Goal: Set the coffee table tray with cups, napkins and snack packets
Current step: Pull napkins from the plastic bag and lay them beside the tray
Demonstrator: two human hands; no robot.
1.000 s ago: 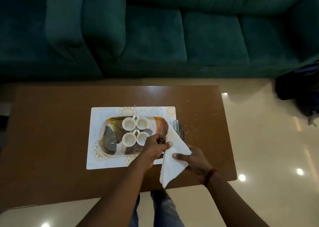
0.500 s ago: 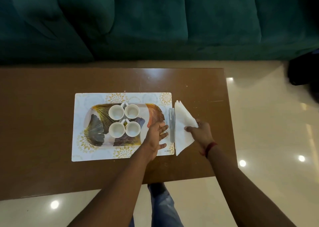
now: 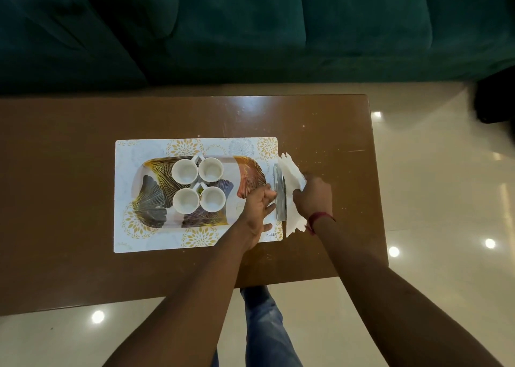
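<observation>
**Napkins being seated in the holder beside the tray**

Nearest the camera, a leg in jeans (image 3: 264, 325) is seen below the table edge, and both forearms are stretched out over it.

The step in hand is judged to be the settling of the napkins (image 3: 291, 170) into the metal napkin holder (image 3: 279, 196). It is best done with the holder braced from the tray side, so that it is not pushed over. The sheaf should be kept squared and eased in whole, since thin paper is easily crumpled or fanned apart.

The right hand (image 3: 313, 199), marked by a red thread (image 3: 320, 216) at the wrist, is closed round the napkins. Its fingers are curled over the stack, and white corners stick out beyond and below the fist. The left hand (image 3: 260, 207) holds nothing: its fingers are straight and slightly spread, and the fingertips are laid against the holder.

Just beyond, the patterned tray (image 3: 150, 196) is set on a placemat (image 3: 139, 152), with four white cups (image 3: 184, 170) grouped in its middle. The holder stands just beside the tray's right end. No snack packets are seen. The coffee table (image 3: 69, 171) is backed by a green sofa (image 3: 250, 32).
</observation>
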